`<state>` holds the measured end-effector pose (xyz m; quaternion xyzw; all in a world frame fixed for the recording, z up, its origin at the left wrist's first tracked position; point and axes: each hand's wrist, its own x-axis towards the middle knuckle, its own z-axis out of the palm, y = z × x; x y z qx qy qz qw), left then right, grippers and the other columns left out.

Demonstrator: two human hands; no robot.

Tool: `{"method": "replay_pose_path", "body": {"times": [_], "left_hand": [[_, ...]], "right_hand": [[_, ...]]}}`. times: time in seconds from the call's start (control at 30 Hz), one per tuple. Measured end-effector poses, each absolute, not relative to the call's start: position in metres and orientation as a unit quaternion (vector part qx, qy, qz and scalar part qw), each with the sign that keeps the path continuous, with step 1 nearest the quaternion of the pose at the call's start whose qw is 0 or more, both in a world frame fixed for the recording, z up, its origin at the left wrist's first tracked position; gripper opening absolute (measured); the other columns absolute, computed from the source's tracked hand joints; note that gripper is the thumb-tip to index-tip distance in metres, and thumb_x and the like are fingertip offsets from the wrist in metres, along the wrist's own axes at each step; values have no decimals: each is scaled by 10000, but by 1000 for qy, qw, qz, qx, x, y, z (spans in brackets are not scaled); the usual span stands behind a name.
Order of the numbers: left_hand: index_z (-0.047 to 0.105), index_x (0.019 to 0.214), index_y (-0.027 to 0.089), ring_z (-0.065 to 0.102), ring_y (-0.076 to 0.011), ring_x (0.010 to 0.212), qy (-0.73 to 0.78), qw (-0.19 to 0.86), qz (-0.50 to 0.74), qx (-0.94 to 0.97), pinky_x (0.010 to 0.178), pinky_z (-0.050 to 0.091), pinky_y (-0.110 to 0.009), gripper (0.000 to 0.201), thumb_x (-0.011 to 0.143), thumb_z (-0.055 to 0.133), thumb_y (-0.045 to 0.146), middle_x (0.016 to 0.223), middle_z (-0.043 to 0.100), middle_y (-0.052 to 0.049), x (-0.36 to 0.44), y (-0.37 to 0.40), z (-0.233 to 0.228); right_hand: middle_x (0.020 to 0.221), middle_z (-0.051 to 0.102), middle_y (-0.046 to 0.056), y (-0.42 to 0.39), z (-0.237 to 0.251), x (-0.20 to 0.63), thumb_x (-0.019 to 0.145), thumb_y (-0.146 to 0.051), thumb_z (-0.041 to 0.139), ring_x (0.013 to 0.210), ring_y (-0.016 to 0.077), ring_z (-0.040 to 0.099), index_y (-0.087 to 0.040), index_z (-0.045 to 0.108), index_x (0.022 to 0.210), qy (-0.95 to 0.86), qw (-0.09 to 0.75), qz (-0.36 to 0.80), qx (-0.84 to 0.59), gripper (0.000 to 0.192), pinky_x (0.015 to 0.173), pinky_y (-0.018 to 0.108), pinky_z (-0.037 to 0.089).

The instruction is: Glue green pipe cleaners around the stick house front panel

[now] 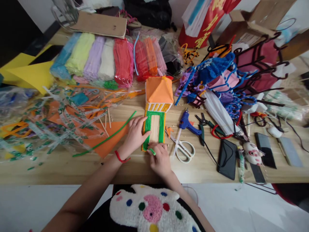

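Craft workroom. Wooden table [60, 167] crowded with bagged pipe cleaners [96, 59], glue gun [188, 124], scissors [182, 146], pliers [205, 124], coloured paper sheets [29, 74], cardboard boxes [251, 22].

A small craft house [156, 116] lies flat on the wooden table, its orange paper roof pointing away from the person. Below the roof, a panel of pale wooden sticks is framed in green pipe cleaner [146, 129], whose loose end [152, 151] curls at the lower-left corner.
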<state>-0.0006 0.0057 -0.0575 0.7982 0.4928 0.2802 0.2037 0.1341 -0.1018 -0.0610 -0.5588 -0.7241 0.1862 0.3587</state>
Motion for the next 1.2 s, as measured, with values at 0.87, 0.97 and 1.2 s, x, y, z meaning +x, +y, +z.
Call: {"method": "replay_pose_path", "body": {"times": [0.87,0.97,1.2], "left_hand": [[282,1363,153,247,-316,1378,522,193,285,780,1124,263,-522,641,800,585,187,1387,351,-189,5,-14,-48],[254,1376,145,249,-324,1378,517,198,279,785,1121,268,-531,657,810,582,207,1383,353,-197,2,-17,-50],[172,1408,202,238,-335,1387,506,227,267,788,1097,297,-555,760,790,614,194,1407,323,-196,-3,-17,-55]], "right_hand": [[900,664,53,-104,-60,133,816,-71,490,898,198,585,-199,564,894,-708,361,205,-571,168,816,359,408],[890,665,53,-104,-59,133,825,-84,490,913,201,588,-205,564,894,-707,368,204,-568,157,819,362,412],[869,671,48,-103,-57,132,837,-103,496,925,198,615,-221,563,892,-704,378,207,-565,146,814,369,427]]}}
